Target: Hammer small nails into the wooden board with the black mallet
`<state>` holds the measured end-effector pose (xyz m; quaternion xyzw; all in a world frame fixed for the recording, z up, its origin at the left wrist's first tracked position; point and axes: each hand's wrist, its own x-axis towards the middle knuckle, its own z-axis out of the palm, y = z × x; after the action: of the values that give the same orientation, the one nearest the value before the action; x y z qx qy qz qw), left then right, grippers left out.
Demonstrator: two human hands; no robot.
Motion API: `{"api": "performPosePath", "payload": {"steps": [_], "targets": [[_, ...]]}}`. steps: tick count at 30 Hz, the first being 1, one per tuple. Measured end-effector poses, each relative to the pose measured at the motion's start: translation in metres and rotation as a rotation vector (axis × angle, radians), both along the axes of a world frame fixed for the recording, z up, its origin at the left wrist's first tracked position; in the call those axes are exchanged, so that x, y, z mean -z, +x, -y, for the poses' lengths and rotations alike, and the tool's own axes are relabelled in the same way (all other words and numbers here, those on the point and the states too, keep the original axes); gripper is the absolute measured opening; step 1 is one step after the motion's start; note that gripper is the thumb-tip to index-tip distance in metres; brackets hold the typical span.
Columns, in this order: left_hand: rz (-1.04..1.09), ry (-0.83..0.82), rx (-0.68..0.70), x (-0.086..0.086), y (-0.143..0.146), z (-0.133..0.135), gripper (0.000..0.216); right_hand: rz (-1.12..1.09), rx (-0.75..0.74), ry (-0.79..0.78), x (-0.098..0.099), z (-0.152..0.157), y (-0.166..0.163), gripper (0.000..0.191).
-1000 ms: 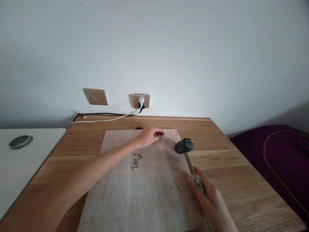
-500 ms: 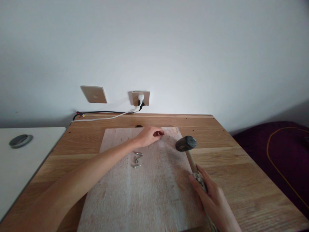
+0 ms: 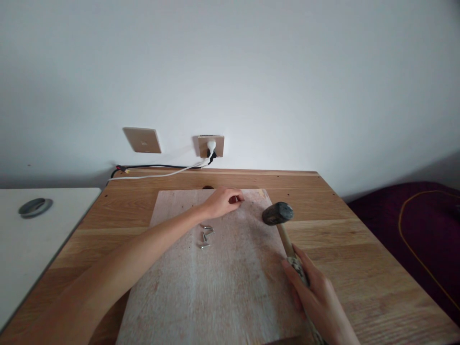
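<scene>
White table (image 3: 32,239): I see it at the far left, with a grey round disc (image 3: 35,207) lying on it.
Wall plates: a blank plate (image 3: 142,140) to the left; a socket (image 3: 211,145) beside it with a white plug in it, and cables (image 3: 158,171) running left along the wall edge.
Table (image 3: 359,258): oak, butted against the wall; a pale board (image 3: 215,287) lies flat on its middle.
Left hand (image 3: 221,202): my arm reaches across the board to its far edge. The fingers are curled in with the tips pinched together on the board; whatever they pinch is too small for me to make out.
Nails (image 3: 204,237): a few lie loose on the board, just on the near side of my left wrist, not touched.
Hammer (image 3: 282,225): dark head near the board's far right corner, just above the surface, well to the right of my left fingertips; the wooden handle slants down toward me.
Right hand (image 3: 316,299): closed around the lower handle, at the board's right edge.
Bed (image 3: 413,235): dark purple cover at the far right, beside the table.
</scene>
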<state>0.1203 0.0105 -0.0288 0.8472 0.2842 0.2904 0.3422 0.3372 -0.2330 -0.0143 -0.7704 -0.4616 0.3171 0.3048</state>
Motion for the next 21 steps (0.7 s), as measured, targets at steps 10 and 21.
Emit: {"api": "performPosePath", "payload": {"steps": [10,21], "targets": [[-0.035,0.044,0.007,0.001,0.002,0.000,0.013,0.020,-0.011,-0.002,0.005,-0.001,0.004,0.079],[-0.003,-0.034,-0.001,0.003,0.002,-0.001,0.017,0.024,0.005,0.032,-0.011,0.000,-0.008,0.074]]}}
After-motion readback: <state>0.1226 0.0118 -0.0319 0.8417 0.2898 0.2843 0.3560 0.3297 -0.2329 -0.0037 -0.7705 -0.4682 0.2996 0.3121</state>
